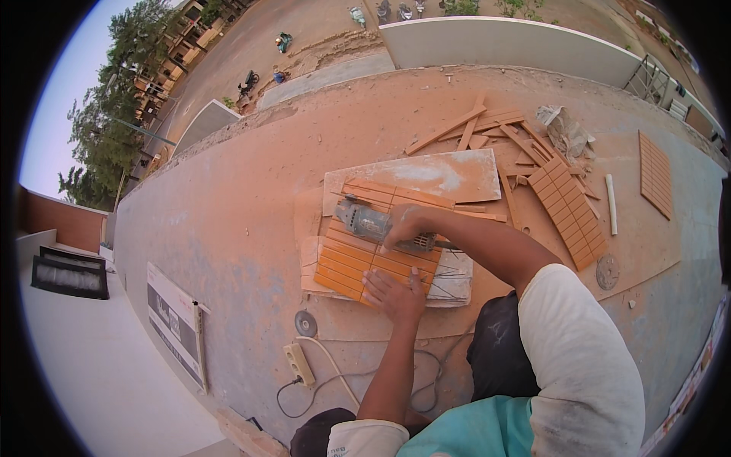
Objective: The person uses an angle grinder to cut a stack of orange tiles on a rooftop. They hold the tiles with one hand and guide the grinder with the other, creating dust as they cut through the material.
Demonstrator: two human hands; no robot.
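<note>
In the head view, the person's right hand (407, 225) is wrapped around the body of a grey power tool (364, 221), its fingers closed about the casing; the fingertips on the far side are hidden. The tool lies slantwise across a grooved orange tile (343, 265), its broad head toward the left and its rear end near the right forearm; whether a blade touches the tile cannot be told. The left hand (394, 295) lies palm down near the tile's near edge, fingers spread, grasping nothing. The tile sits on dusty pale slabs (457, 291), and a large pale board (449, 174) lies just beyond it. To the right, orange offcuts (461, 126) lie in a loose heap with a crumpled plastic bag (562, 128) at its far side. A second tile (569, 215) slants beside the heap, a third tile (655, 175) lies farther right, and between them is a white tube (611, 204). One round disc (608, 272) rests near the second tile's lower end, another disc (305, 323) left of the left hand. Closer to the person, a power strip (299, 364) with a dark plug and cord (320, 385) lies on the floor (228, 221), which is coated with orange dust. A flat carton (175, 320) lies farther left.
</note>
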